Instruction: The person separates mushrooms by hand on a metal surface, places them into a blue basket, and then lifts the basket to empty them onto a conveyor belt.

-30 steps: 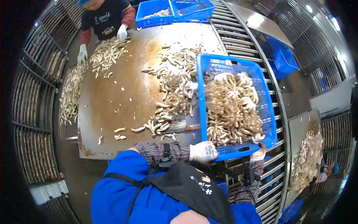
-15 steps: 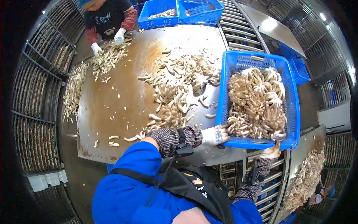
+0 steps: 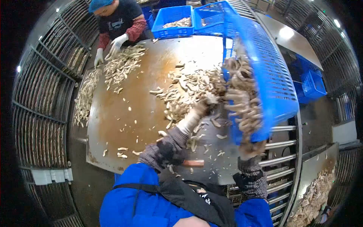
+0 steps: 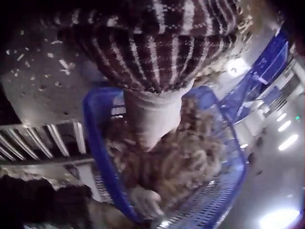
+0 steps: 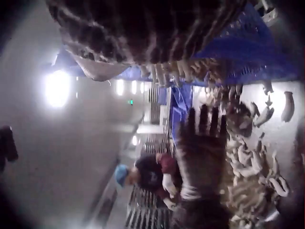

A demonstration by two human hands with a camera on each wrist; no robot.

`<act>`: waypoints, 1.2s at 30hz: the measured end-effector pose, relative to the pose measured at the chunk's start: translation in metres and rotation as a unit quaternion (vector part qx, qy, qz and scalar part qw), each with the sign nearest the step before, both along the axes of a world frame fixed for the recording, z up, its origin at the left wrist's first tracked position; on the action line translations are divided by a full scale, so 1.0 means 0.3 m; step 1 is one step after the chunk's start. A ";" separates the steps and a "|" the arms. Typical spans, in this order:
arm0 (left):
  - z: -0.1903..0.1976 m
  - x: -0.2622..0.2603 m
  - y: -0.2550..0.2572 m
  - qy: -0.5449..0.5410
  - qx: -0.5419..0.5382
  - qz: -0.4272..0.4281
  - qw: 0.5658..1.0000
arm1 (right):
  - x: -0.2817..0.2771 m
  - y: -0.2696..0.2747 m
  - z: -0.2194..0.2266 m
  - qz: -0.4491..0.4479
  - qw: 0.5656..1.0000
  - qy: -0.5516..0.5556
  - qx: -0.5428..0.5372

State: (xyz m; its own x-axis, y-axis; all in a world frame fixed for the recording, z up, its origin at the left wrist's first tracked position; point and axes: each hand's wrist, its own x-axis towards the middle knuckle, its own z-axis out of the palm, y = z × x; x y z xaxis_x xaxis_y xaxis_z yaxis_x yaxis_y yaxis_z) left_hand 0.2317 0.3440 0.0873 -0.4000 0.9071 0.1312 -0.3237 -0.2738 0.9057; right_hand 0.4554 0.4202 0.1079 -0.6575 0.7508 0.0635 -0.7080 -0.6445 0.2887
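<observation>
A blue plastic crate stands tipped on its side toward the table, blurred by motion. Clumps of pale brown mushrooms hang at its opening. My right hand, in a soiled glove, grips the crate's near end; in the left wrist view its thumb lies inside the rim. My left hand reaches out over the loose mushrooms, left of the crate's opening. Its gloved fingers are straight and spread in the right wrist view, with nothing held.
A metal table carries scattered mushroom pieces and a tool with a reddish handle. Across it another person handles a mushroom pile. Blue crates stand at the far edge. A roller conveyor runs along the right.
The crate has gone from lying level to tipped up toward the table. My left hand has let go of its rim and moved forward over the mushrooms; my right hand keeps its hold.
</observation>
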 end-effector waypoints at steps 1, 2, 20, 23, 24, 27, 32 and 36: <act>-0.051 -0.135 -0.076 -0.103 -0.003 0.023 0.994 | -0.063 -0.027 -0.129 0.129 0.910 0.306 -0.249; -0.064 -0.239 -0.163 -0.178 0.077 0.024 0.981 | -0.126 -0.052 -0.262 0.245 0.651 0.499 -0.517; -0.265 -0.546 -0.644 0.026 -0.099 0.308 0.946 | -0.357 -0.427 -0.494 0.074 0.025 0.501 -0.862; 0.045 -0.336 -0.551 0.048 0.019 0.280 0.959 | -0.242 -0.446 -0.369 0.213 -0.091 0.669 -0.706; 0.075 -0.257 -0.495 0.060 0.029 0.258 0.964 | -0.203 -0.464 -0.326 0.259 -0.131 0.706 -0.646; 0.243 0.078 -0.415 0.062 0.113 0.223 0.966 | -0.075 -0.512 -0.211 0.376 -0.236 0.762 -0.472; 0.405 0.552 -0.568 0.277 0.142 -0.023 0.950 | 0.285 -0.713 -0.084 0.489 -0.304 0.777 -0.253; 0.453 0.809 -0.664 0.344 0.345 -0.377 0.788 | 0.632 -0.982 -0.058 0.521 -0.304 0.792 -0.095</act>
State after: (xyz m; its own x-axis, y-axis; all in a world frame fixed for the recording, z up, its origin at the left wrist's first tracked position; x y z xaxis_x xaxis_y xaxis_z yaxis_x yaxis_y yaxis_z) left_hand 0.4746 0.1447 0.2232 0.5988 0.4717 0.6472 -0.1269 -0.7421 0.6582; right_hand 0.6451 0.1255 0.0905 0.6120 0.6849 0.3953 0.2905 0.2702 -0.9179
